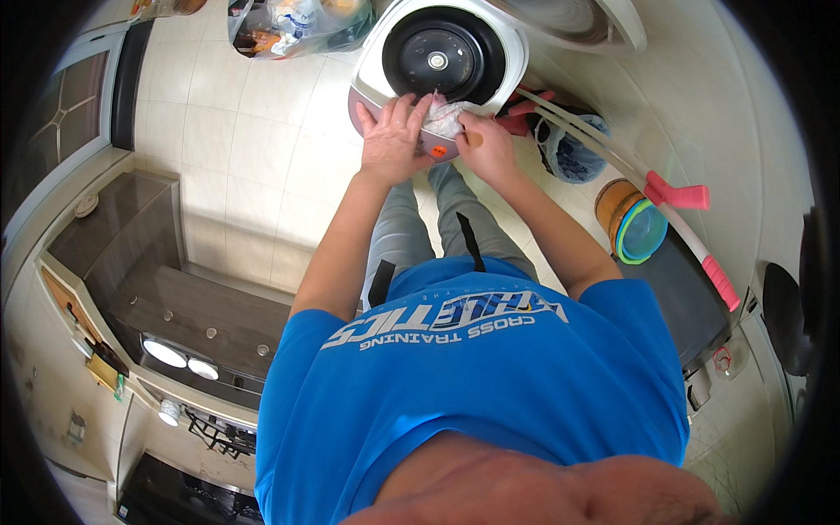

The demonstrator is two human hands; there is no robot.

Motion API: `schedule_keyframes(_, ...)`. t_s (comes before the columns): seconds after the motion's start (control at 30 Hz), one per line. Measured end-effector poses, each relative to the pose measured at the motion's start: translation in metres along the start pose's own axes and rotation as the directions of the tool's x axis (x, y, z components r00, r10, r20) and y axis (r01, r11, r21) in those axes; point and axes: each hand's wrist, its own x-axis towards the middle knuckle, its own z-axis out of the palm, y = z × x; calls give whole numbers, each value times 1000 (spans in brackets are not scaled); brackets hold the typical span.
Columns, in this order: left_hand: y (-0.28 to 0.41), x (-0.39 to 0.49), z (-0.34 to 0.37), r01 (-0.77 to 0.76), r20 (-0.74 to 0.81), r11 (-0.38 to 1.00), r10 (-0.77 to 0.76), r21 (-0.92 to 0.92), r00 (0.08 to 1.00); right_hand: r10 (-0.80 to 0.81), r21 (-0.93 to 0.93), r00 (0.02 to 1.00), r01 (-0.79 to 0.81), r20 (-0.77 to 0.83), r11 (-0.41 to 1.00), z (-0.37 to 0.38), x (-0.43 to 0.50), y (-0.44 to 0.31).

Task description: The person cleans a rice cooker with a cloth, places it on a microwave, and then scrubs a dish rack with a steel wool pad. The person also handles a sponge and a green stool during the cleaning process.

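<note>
A rice cooker (361,98) stands in front of me, its lid (623,26) swung up at the back right. The black inner chamber (420,52) shows a round metal piece at its centre. My left hand (394,138) lies spread over the mauve front edge of the casing, fingertips at the chamber's rim. Bunched on that same edge is a white cloth (446,118), pinched by my right hand (487,146). The cloth's upper end reaches the chamber's rim, close beside my left index finger. An orange sticker (439,151) shows between the hands.
A filled plastic bag (302,26) sits on the tiled floor behind. Two poles with pink grips (720,282) lean at the right, near a bag-lined bin (577,154) and stacked basins (643,230). Dark cabinets (197,308) and a gas hob (220,433) line the left.
</note>
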Motion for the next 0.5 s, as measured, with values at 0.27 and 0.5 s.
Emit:
schedule_keyframes(0.27, -14, -4, 19, -101, -284, 987, 62, -126, 957, 52, 206, 959, -113, 278, 972, -4, 52, -15)
schedule_keyframes(0.5, -12, 2, 30, -205, -650, 921, -65, -332, 757, -47, 153, 973, 12, 225, 988, 10, 96, -59)
